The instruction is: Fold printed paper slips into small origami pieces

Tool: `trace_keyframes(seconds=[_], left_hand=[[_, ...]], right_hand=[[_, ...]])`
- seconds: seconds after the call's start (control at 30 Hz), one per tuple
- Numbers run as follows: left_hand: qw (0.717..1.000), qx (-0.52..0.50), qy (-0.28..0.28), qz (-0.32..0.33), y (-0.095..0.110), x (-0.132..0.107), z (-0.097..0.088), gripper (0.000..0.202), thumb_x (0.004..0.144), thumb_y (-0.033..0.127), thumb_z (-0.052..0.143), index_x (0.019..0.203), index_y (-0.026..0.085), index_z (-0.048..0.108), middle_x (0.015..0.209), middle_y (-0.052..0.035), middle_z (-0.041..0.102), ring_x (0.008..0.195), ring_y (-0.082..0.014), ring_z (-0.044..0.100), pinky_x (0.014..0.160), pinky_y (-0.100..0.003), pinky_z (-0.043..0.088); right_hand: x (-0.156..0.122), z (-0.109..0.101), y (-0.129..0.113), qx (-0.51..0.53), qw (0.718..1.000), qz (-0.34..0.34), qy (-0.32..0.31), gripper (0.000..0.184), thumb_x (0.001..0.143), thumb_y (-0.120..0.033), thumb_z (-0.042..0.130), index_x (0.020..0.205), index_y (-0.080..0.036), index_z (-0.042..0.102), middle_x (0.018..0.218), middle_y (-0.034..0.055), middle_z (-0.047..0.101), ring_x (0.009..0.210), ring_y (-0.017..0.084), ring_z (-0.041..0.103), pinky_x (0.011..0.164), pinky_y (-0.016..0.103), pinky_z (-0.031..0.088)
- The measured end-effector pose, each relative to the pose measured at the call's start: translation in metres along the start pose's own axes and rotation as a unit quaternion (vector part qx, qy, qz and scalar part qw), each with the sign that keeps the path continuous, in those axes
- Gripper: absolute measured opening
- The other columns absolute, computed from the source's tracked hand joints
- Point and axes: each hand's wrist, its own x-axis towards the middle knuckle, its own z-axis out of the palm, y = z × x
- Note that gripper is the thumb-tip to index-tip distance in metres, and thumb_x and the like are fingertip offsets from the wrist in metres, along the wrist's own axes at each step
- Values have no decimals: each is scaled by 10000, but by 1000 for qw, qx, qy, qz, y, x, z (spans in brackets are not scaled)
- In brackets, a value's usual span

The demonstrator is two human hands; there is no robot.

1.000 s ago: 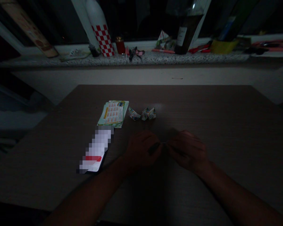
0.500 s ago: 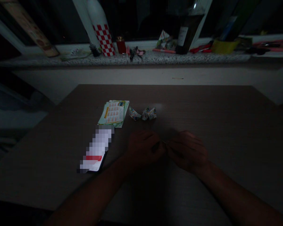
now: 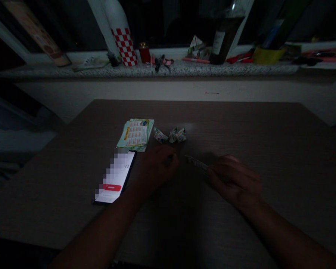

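My right hand (image 3: 235,179) pinches one end of a narrow, folded strip of printed paper (image 3: 197,163) between thumb and fingers. The strip's free end points left, across a gap from my left hand (image 3: 158,166). Curled fingers close my left hand just right of the phone, with nothing visible in them. Beyond my hands lie small folded paper pieces (image 3: 177,135), with another folded paper piece (image 3: 160,135) to their left. The dim light hides the finer folds.
A stack of printed paper sheets (image 3: 136,134) lies on the table (image 3: 240,123) at the left. Closer to me is a lit phone (image 3: 114,183), partly blurred out. Behind, a granite windowsill (image 3: 100,71) carries a checkered bottle (image 3: 124,45), a dark bottle (image 3: 220,43) and small items.
My hands have moved apart. The left let go of the paper and shifted left and slightly away from me; the right moved right, and more of the strip now shows.
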Motion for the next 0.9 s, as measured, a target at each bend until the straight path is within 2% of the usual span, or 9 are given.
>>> trace_keyframes(seconds=[0.1, 0.17, 0.23, 0.33, 0.43, 0.53, 0.67, 0.77, 0.9], left_hand=[[993, -86, -15, -82, 2, -1, 0, 57, 786, 188, 578, 821, 169, 619, 805, -25, 694, 731, -151, 640, 691, -275, 502], [971, -174, -59, -152, 8, -4, 4, 169, 786, 236, 634, 939, 168, 617, 877, -33, 694, 795, -159, 647, 723, -276, 511], [926, -288, -111, -218, 13, -7, 10, 319, 760, 269, 692, 1050, 169, 603, 949, -45, 701, 863, -177, 659, 751, -281, 521], [850, -403, -180, -287, 17, -9, 17, 239, 798, 311, 668, 975, 151, 655, 907, -45, 722, 823, -182, 675, 710, -269, 526], [815, -437, -209, -319, 16, -7, 17, 189, 810, 298, 659, 902, 135, 689, 843, -39, 732, 748, -168, 679, 673, -257, 525], [805, -447, -225, -318, 13, -4, 13, 174, 804, 282, 672, 873, 124, 698, 806, -40, 731, 708, -156, 676, 653, -243, 523], [794, -458, -216, -336, 10, -4, 12, 228, 777, 295, 705, 929, 127, 686, 860, -51, 735, 750, -167, 686, 680, -253, 531], [801, -457, -184, -340, 10, -6, 12, 329, 705, 274, 770, 987, 144, 664, 926, -49, 734, 812, -176, 691, 719, -255, 534], [818, -437, -179, -328, 12, -8, 10, 543, 605, 214, 838, 1099, 175, 617, 1010, -54, 723, 902, -205, 687, 756, -278, 543]], right_hand=[[-3, -1, -1, 31, 996, 85, 8, 168, 738, -42, 681, 809, -191, 652, 688, 19, 671, 605, 160, 641, 581, 312, 522], [-5, 1, -3, 44, 987, 152, 19, 125, 759, -71, 675, 778, -193, 660, 686, 14, 682, 606, 151, 648, 572, 283, 520], [-6, 3, -4, 55, 975, 214, 28, 84, 773, -115, 677, 758, -197, 670, 671, 5, 687, 583, 138, 642, 541, 252, 510], [-7, 7, -3, 90, 952, 291, 25, 62, 778, -167, 675, 724, -196, 668, 614, -11, 663, 516, 116, 604, 471, 213, 477], [-8, 9, 0, 131, 929, 346, -2, 90, 793, -202, 658, 704, -191, 649, 574, -19, 630, 488, 107, 577, 448, 199, 460], [-8, 9, 2, 148, 924, 351, -24, 37, 790, -212, 657, 821, -192, 653, 657, -1, 654, 573, 129, 613, 526, 228, 501], [-7, 6, 3, 95, 949, 290, -82, 99, 792, -202, 662, 889, -199, 684, 732, 22, 679, 647, 149, 631, 599, 253, 510], [-6, 5, 4, 70, 955, 265, -114, 94, 818, -216, 645, 885, -198, 708, 732, 26, 677, 640, 145, 626, 590, 247, 503], [-8, 6, 7, 54, 957, 260, -117, 156, 798, -246, 677, 941, -193, 707, 703, 11, 665, 598, 136, 613, 568, 242, 501]])
